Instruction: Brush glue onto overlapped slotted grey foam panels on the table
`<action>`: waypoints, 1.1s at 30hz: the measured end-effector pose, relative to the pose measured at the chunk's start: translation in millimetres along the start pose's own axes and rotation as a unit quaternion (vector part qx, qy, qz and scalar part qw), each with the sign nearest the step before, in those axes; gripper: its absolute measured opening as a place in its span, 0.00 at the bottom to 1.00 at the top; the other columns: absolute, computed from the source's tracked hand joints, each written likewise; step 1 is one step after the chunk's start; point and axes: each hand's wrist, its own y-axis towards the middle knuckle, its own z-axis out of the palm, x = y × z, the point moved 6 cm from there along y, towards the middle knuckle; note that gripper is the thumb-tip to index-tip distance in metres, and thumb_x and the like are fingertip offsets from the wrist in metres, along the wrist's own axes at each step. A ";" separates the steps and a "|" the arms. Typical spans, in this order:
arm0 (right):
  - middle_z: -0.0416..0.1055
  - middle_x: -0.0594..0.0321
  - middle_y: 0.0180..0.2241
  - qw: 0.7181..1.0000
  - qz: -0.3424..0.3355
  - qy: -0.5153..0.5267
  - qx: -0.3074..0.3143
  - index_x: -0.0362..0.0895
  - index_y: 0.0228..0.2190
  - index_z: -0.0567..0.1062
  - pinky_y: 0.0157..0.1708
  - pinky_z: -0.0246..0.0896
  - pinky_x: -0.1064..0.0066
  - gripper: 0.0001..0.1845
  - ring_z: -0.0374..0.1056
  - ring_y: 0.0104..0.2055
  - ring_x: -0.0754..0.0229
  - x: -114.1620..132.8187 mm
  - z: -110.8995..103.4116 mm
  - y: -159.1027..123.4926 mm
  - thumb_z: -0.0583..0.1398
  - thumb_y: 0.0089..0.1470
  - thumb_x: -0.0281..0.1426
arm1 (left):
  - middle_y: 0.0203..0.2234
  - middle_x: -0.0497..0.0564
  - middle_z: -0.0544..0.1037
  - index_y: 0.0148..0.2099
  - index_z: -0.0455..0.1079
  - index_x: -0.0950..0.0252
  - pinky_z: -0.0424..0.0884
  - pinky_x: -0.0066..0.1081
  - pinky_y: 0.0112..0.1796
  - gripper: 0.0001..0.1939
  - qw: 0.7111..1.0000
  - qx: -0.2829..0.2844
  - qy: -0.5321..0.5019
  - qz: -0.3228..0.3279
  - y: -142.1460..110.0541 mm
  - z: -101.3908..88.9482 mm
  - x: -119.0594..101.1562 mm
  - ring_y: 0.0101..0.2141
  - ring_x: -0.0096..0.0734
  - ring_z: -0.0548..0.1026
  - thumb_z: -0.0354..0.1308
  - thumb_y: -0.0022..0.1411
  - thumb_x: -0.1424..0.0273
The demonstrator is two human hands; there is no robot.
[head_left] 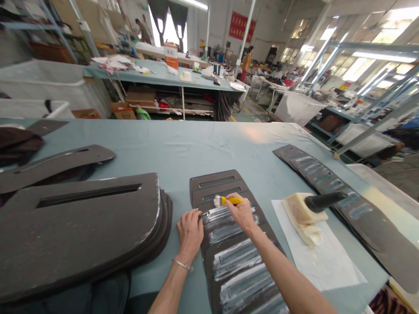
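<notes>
Between the fingertips of the right hand (242, 213), a small brush with a yellow handle (234, 201) is held in a closed pinch grip. The fingers are shut on the handle; the white bristles point left, just beyond the fingertips, over the row of overlapping dark panels (209, 253). The fingers of the left hand (190, 233) are bent and slightly spread, with the fingertips at the left edge of the same row; they grip no tool. Whether they press down on the edge cannot be determined. Below the brush fingers, toward the wearer, the panels carry streaked white coating across and around their rectangular recesses. Above these fingers, the far panels show mostly bare dark surfaces. Left of the left fingers, well apart, lies a stack of large dark panels (85, 235), the top one with a long narrow slot. Beyond that stack is a long curved dark piece (62, 162). Right of the right fingers, a pale block-like object (296, 208) with a black handle (324, 201) rests on a white sheet (330, 261). Farther right is a second row of dark panels (369, 218), partly coated. All items lie on the blue-green table (170, 150).
</notes>
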 end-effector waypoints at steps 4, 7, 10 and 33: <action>0.71 0.67 0.25 0.998 -0.011 0.030 0.058 0.46 0.29 0.75 0.27 0.55 0.76 0.09 0.63 0.25 0.65 20.1 51.7 1.9 0.55 0.49 0.34 | 0.42 0.52 0.75 0.44 0.70 0.59 0.57 0.40 0.46 0.14 1.000 0.009 0.004 0.026 9.2 0.0 -1.3 0.47 0.38 0.66 0.46 0.63 0.75; 0.68 0.68 0.20 0.998 0.050 -0.023 0.021 0.45 0.29 0.76 0.24 0.53 0.76 0.10 0.61 0.22 0.64 -20.4 18.2 17.6 0.55 0.47 0.35 | 0.41 0.51 0.76 0.43 0.70 0.58 0.56 0.40 0.47 0.14 1.000 0.005 -0.002 0.024 9.3 -1.1 0.2 0.46 0.37 0.67 0.46 0.63 0.75; 0.66 0.67 0.18 0.985 0.107 -0.125 -0.049 0.44 0.28 0.76 0.23 0.50 0.75 0.11 0.60 0.21 0.64 -67.0 -44.9 37.0 0.55 0.46 0.35 | 0.40 0.51 0.76 0.43 0.70 0.58 0.56 0.40 0.47 0.13 1.000 -0.005 -0.003 0.016 9.6 -2.1 1.4 0.46 0.37 0.67 0.46 0.63 0.74; 0.71 0.64 0.23 0.972 0.067 -0.217 -0.051 0.45 0.28 0.76 0.28 0.51 0.75 0.12 0.64 0.26 0.63 -85.1 -63.2 72.5 0.54 0.48 0.33 | 0.39 0.50 0.74 0.41 0.69 0.59 0.56 0.39 0.45 0.09 0.999 -0.010 0.045 0.002 36.9 2.6 5.4 0.45 0.38 0.67 0.49 0.61 0.72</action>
